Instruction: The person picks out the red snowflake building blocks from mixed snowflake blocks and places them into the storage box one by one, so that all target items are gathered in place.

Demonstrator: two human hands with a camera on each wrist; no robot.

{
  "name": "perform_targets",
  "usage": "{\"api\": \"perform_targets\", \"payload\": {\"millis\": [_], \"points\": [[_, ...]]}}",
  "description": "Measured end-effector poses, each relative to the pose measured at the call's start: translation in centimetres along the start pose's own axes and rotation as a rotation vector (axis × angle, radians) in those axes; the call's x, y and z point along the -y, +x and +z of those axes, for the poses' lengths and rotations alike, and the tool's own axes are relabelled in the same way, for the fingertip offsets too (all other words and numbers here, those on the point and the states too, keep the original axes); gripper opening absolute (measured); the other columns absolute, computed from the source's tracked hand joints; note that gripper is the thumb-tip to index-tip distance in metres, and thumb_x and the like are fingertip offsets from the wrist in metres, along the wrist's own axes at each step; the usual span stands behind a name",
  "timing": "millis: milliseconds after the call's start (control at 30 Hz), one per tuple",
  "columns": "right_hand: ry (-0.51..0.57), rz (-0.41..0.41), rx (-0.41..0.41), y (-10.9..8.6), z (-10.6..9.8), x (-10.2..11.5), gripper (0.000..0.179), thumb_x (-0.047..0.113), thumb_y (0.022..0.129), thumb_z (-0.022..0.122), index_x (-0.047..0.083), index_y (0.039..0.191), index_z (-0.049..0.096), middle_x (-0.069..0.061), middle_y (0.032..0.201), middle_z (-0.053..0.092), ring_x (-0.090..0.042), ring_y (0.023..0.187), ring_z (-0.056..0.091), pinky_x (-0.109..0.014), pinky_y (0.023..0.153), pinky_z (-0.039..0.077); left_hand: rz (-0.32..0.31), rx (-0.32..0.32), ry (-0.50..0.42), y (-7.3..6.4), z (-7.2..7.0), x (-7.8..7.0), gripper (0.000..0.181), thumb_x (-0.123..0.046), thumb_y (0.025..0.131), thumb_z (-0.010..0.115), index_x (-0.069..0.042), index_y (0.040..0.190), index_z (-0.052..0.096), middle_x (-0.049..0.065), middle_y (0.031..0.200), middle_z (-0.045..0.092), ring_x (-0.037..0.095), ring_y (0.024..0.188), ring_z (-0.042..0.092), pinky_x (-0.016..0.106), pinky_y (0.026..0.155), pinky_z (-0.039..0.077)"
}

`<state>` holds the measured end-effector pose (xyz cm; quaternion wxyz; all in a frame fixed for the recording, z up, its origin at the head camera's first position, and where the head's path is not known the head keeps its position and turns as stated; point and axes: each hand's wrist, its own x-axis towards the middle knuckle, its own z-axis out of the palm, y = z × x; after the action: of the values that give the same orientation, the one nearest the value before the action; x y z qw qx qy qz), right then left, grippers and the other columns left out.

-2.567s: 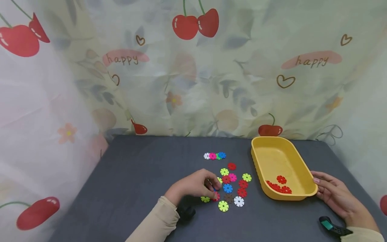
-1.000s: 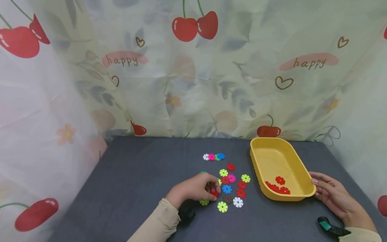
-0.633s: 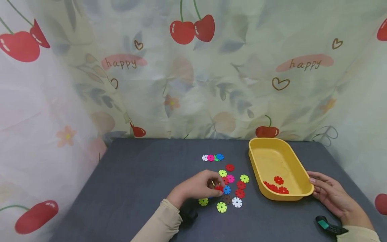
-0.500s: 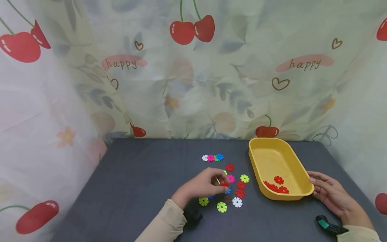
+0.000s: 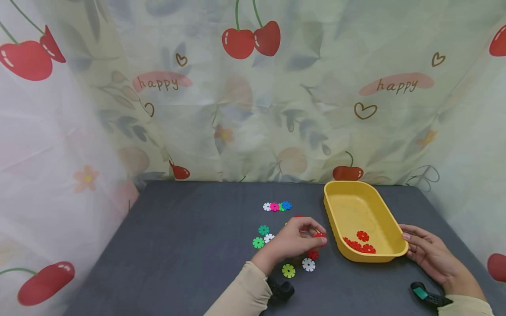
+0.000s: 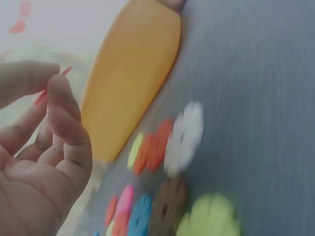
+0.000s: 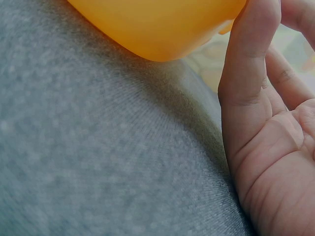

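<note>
My left hand pinches a red snowflake disc between thumb and fingertips, above the table and left of the tray. Edge-on in the left wrist view, the red disc's rim pokes out between the fingers. My right hand holds the near right side of a yellow tray, thumb at the rim. Several red discs lie in the tray's near end. Below my left hand are a white disc and a yellow-green disc; other discs are partly hidden by it.
Farther back lies an overlapping row of white, pink, green and blue discs. Green discs and a white one lie left of my left hand. A patterned cloth hangs behind the dark table.
My left hand picked up the red disc from the scattered pieces and carried it right, toward the tray. My right hand has stayed at the tray. The head view has shifted slightly.
</note>
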<state>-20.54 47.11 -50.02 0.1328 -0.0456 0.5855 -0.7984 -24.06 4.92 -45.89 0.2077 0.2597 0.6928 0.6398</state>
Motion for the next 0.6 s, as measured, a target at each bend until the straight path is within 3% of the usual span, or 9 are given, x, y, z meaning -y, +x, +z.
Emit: {"api": "perform_targets", "payload": {"millis": [133, 233, 400, 600], "points": [[-0.007, 0.002, -0.007, 0.0, 0.0, 0.0, 0.043, 0.003, 0.114, 0.040, 0.022, 0.125, 0.077, 0.003, 0.117, 0.079, -0.012, 0.094, 0.076, -0.027, 0.078, 0.063, -0.015, -0.058, -0.079, 1.0, 1.6, 0.0, 0.023, -0.015, 0.096, 0.079, -0.004, 0.117, 0.075, -0.001, 0.092, 0.075, 0.022, 0.081, 0.077, 0.041, 0.083, 0.065], [-0.008, 0.010, -0.011, 0.0, -0.1, 0.0, 0.043, 0.003, 0.114, 0.040, 0.023, 0.125, 0.077, 0.004, 0.117, 0.079, -0.012, 0.094, 0.076, -0.027, 0.078, 0.063, -0.034, -0.117, -0.146, 1.7, 2.8, -0.1, 0.022, -0.013, 0.096, 0.079, -0.003, 0.116, 0.075, -0.002, 0.091, 0.074, 0.013, 0.076, 0.074, 0.043, 0.085, 0.065], [-0.014, 0.012, -0.027, 0.1, -0.2, 0.1, 0.043, 0.003, 0.114, 0.041, 0.024, 0.124, 0.077, 0.005, 0.116, 0.079, -0.012, 0.094, 0.076, -0.027, 0.078, 0.063, -0.048, -0.208, -0.261, 2.3, 4.2, -0.3, 0.021, -0.011, 0.095, 0.080, -0.004, 0.114, 0.075, 0.000, 0.089, 0.075, 0.011, 0.074, 0.074, 0.033, 0.081, 0.065], [-0.027, 0.028, -0.048, 0.1, -0.3, 0.0, 0.042, 0.004, 0.114, 0.042, 0.026, 0.123, 0.078, 0.006, 0.115, 0.079, -0.011, 0.092, 0.075, -0.027, 0.077, 0.063, -0.077, -0.256, -0.284, 2.4, 5.2, -0.3, 0.014, -0.015, 0.095, 0.082, -0.013, 0.108, 0.076, 0.002, 0.089, 0.076, 0.019, 0.079, 0.078, 0.024, 0.072, 0.060]]}}
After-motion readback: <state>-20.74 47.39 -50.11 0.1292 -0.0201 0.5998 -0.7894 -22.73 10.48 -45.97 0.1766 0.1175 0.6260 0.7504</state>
